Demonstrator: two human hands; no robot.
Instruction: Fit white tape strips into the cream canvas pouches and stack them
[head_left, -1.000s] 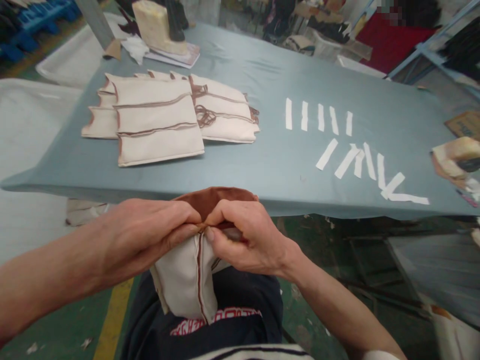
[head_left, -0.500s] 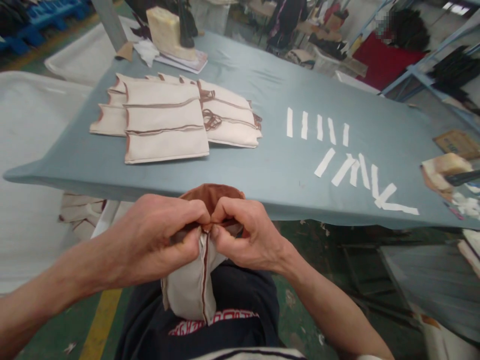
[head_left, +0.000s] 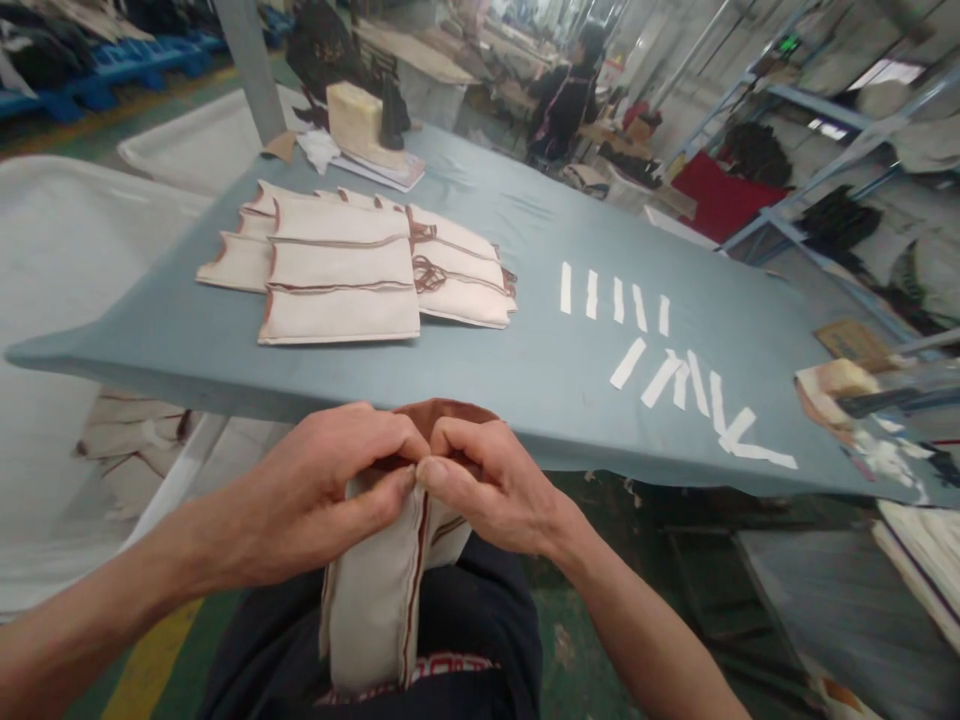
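Above my lap, both hands pinch the upper edge of a cream fabric piece [head_left: 375,590] with brown seam trim and a brown inner side. My left hand [head_left: 341,480] grips the edge from the left, thumb and fingers pressed together. My right hand [head_left: 491,480] pinches the same edge right beside it, its thumb touching the left fingertips. The fingers hide the pinched spot. Beyond my hands, several similar cream pieces with brown trim [head_left: 341,315] lie overlapped on the blue-covered table [head_left: 487,380], some with brown cords.
White strips [head_left: 617,300] lie on the table to the right. A yellowish foam block [head_left: 354,118] stands on the far left, and another block [head_left: 847,378] sits at the right end. White tubs [head_left: 67,230] stand left. A person [head_left: 562,100] is in the background.
The view has tilted up and shifted slightly. Both hands keep their pinch on the fabric edge; the right thumb now lies across the seam, and the fabric hangs a little lower in view.
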